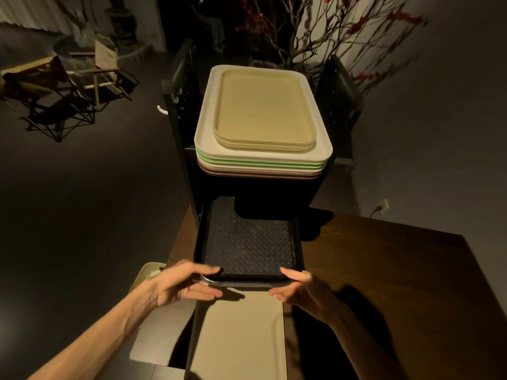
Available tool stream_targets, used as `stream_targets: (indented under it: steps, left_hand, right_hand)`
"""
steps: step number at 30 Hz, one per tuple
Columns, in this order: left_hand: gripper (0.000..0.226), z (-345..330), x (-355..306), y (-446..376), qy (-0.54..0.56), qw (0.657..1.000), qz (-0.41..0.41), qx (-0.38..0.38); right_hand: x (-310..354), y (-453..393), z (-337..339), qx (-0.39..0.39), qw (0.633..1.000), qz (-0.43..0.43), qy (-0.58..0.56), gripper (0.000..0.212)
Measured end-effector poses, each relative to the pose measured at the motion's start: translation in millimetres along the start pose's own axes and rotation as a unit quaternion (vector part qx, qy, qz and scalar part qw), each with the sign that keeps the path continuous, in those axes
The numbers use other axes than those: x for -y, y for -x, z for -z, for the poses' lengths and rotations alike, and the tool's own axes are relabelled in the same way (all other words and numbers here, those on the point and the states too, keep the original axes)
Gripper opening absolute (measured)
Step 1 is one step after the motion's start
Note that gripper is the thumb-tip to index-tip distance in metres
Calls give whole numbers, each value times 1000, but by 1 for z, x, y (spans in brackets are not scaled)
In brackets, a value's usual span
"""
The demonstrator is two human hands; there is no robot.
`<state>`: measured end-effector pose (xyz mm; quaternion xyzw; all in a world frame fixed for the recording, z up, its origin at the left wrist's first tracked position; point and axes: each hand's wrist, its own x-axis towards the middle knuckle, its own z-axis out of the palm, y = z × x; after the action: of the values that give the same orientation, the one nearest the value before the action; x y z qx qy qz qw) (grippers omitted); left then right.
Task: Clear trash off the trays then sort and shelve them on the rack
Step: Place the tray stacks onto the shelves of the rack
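Observation:
A black textured tray (248, 242) lies on top of a stack of dark trays on the middle shelf of the black rack (179, 111), its near end sticking out toward me. My left hand (181, 283) pinches the tray's near left corner, thumb on top and fingers beneath. At the near right corner, my right hand (299, 289) grips the same way. The rack's top holds a pile of trays: two olive ones (263, 105) on a white one (204, 138), then green, pink and brown ones (258, 167). A beige tray (241, 335) lies on the lowest shelf.
A dark wooden table (384, 270) stands to the right of the rack. A pale bin (145, 272) with crumpled trash sits at lower left by my left arm. Folding chairs (63, 86) are at far left; bare branches with red leaves (343, 31) rise behind the rack.

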<state>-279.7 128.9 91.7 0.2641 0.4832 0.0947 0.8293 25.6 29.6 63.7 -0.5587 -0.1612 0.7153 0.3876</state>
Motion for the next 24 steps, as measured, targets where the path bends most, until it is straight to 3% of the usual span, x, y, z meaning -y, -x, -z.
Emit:
stream_targets:
  steps: [3, 5, 9, 10, 12, 14, 18, 24]
  left_hand:
    - [52, 5, 4, -4, 82, 996, 0, -22]
    - [37, 0, 1, -10, 95, 995, -17, -33]
    - [26, 0, -6, -23, 142, 988, -53, -33]
    - [21, -1, -8, -24, 151, 986, -67, -37]
    - [14, -2, -14, -28, 165, 981, -93, -38]
    - [11, -5, -20, -32, 177, 977, -112, -37]
    - [12, -10, -33, -39, 190, 972, -127, -60]
    - [8, -16, -42, -42, 197, 968, -129, -86]
  right_hand:
    - [-1, -4, 2, -15, 1000, -10, 15, 33]
    - [1, -9, 1, -21, 1000, 13, 6, 34]
    - [14, -23, -8, -51, 996, 46, 61, 88]
    - [19, -26, -11, -52, 996, 61, 47, 77]
    - [32, -28, -19, -69, 995, 50, -48, 30]
    - [40, -32, -24, -89, 991, 35, -91, 16]
    - [48, -42, -36, -91, 988, 49, -111, 17]
    - [52, -53, -37, -108, 985, 66, -117, 63]
